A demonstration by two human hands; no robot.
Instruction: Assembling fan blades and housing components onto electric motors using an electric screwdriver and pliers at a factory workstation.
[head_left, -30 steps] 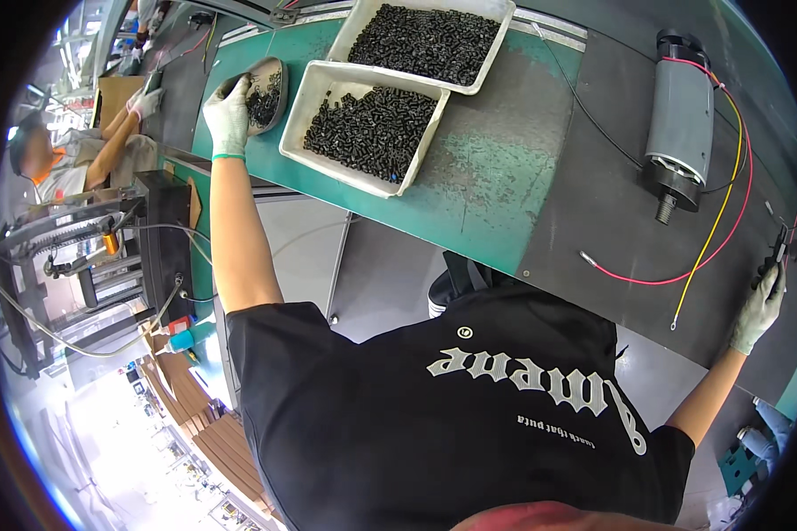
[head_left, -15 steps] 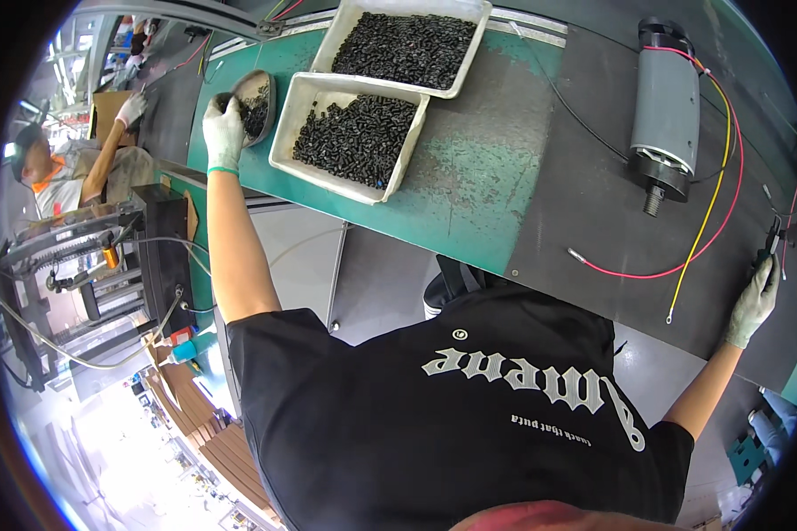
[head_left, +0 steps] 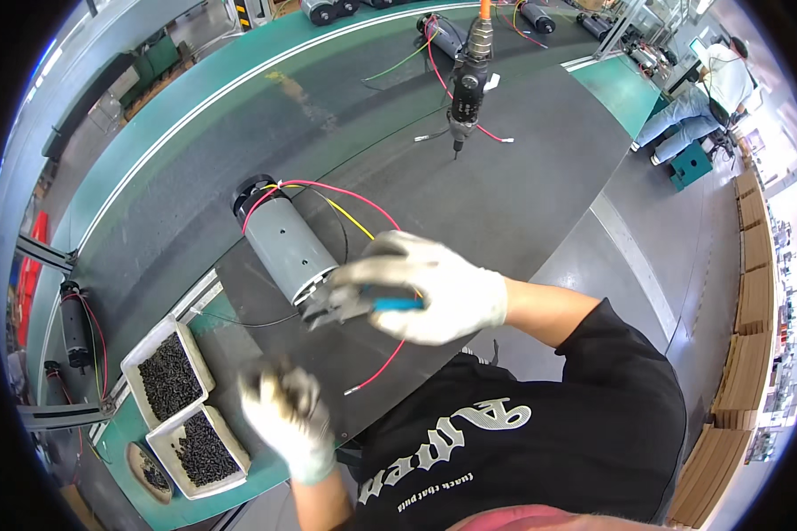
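Note:
My right hand [head_left: 434, 288], in a white glove, grips a blue-handled tool [head_left: 397, 304] that looks like pliers; its grey jaw end is smeared by motion. The tool lies over the lower end of a grey cylindrical motor [head_left: 287, 243], hiding part of that end. Red, yellow and black wires run from the motor's far end. My left hand [head_left: 288, 416], also gloved and blurred, is raised between the motor and the white bins, its fingers curled together with darkened tips. Whatever is in those fingers cannot be made out.
Two white bins [head_left: 205, 386] of small black parts stand at left, beside a small dish [head_left: 142, 469] of similar parts. A power screwdriver [head_left: 468, 93] hangs over the dark bench [head_left: 505, 203]. More motors [head_left: 443, 37] lie at the back. A person [head_left: 713, 88] sits far right.
My view has swung rightward along the bench. My left hand has left the small dish and come toward the motor. My right hand has brought the tool from the far right to the motor's end.

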